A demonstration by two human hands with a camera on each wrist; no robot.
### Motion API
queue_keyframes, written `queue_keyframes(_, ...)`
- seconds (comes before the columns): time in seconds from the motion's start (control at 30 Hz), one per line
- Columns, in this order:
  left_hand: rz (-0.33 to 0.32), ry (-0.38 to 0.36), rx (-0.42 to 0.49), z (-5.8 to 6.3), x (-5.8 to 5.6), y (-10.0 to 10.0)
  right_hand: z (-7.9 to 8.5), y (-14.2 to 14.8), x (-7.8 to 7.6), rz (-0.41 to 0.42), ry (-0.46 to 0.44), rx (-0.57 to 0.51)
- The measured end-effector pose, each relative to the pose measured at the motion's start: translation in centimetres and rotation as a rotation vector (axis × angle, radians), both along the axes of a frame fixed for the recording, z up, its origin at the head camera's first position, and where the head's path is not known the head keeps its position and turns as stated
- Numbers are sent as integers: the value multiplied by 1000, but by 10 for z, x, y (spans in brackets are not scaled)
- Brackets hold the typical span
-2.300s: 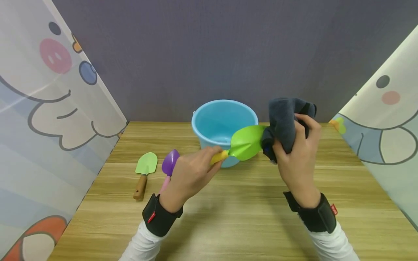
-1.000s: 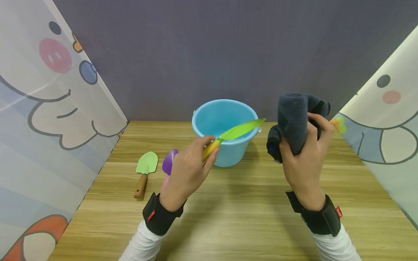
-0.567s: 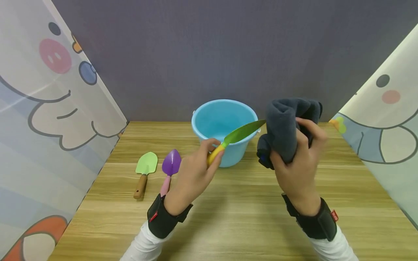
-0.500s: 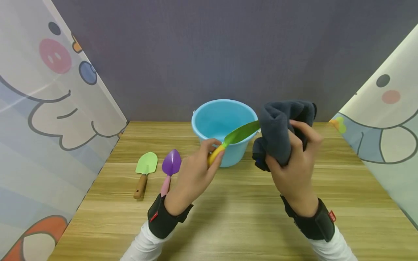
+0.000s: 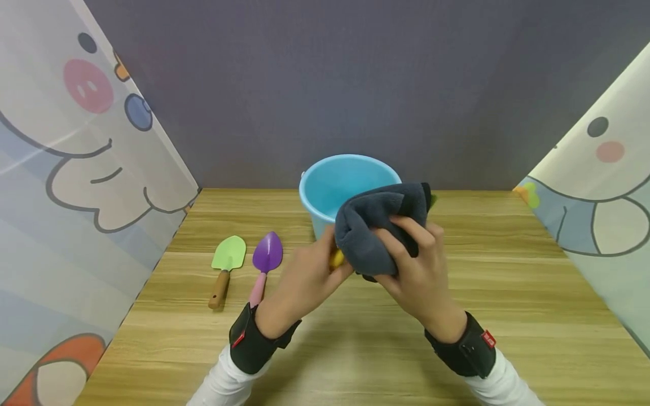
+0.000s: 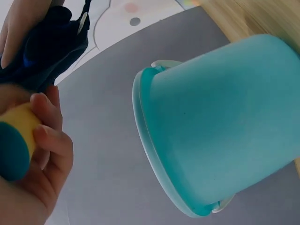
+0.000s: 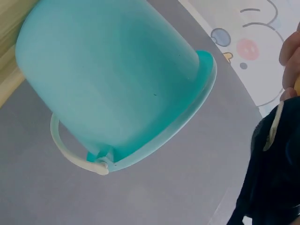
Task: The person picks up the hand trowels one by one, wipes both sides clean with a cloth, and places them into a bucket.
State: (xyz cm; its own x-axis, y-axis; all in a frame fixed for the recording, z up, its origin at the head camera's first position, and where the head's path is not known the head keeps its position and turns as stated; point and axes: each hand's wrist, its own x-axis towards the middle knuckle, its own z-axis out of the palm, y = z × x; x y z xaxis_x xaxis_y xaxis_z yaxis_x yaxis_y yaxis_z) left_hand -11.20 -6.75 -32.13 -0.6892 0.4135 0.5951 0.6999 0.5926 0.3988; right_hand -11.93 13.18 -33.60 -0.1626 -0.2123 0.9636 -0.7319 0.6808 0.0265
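Note:
My left hand [image 5: 307, 279] grips the yellow handle of a garden trowel [image 5: 337, 259]; the handle's blue-green end [image 6: 13, 152] faces the left wrist camera. Bunched in my right hand [image 5: 421, 270] is a dark grey cloth [image 5: 367, 234], its fingers pressed into the folds. The cloth covers nearly all of the green blade, and only a dark green tip [image 5: 433, 201] shows past its far right edge. Both hands are close together above the table, in front of a light blue bucket [image 5: 350, 170].
Left of my left hand lie a purple trowel with a pink handle [image 5: 267, 252] and a light green trowel with a wooden handle [image 5: 228, 255]. The wooden table [image 5: 508, 316] meets a grey back panel [image 5: 284, 90]. Cartoon-printed panels stand at both sides.
My right hand has brought the cloth left and down over the trowel blade, covering it and part of the bucket's front. My left hand has kept its grip and barely moved.

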Motion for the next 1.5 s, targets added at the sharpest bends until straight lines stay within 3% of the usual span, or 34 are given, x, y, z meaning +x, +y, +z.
queue_keyframes(0.17,-3,76,-58,-1,-1,0,-2,0,0,-39,-17,26)
queue_keyframes(0.5,9,161,-83,-3,-3,2,-2,-1,-2,-54,-34,39)
queue_keyframes(0.93,-17,157,-85,-4,-5,1,0,3,-3,-85,-72,35)
queue_keyframes(1.5,-29,187,-97,-2,-5,3,2,10,-8,-112,-25,-27)
